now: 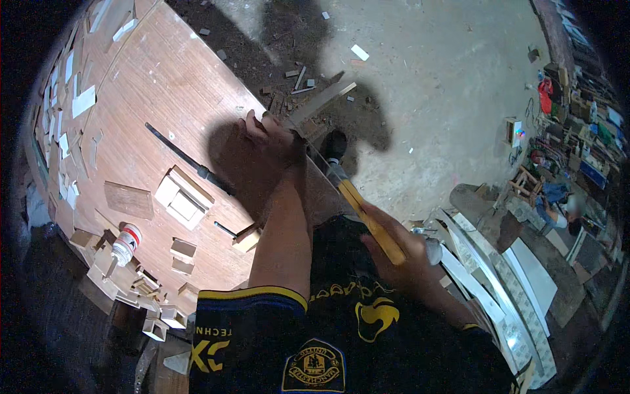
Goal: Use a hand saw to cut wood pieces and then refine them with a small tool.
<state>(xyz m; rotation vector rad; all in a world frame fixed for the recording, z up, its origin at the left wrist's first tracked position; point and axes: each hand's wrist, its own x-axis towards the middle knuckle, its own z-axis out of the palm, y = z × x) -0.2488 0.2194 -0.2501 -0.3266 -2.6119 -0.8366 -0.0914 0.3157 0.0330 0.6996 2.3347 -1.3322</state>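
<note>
At the edge of the wooden tabletop (190, 85), my left hand (272, 141) is closed around a thin wooden strip (321, 104), which juts out past the edge over the floor. My right hand (403, 246) grips the yellow handle of a tool that looks like a handsaw (371, 220). Its narrow blade runs up toward the tabletop edge just beside my left hand, where its tip is hard to make out. A long black rod-like tool (177, 150) lies left of my left forearm. Near it rests a small pale wooden box frame (184, 199).
A white-and-red bottle (128, 240) stands among small wooden boxes (174, 316) at the lower left. Wood offcuts (84, 102) line the tabletop's far left, and scraps (303, 82) litter the floor. Long panels (485, 276) lean at the right. Another person (554, 207) sits farther right.
</note>
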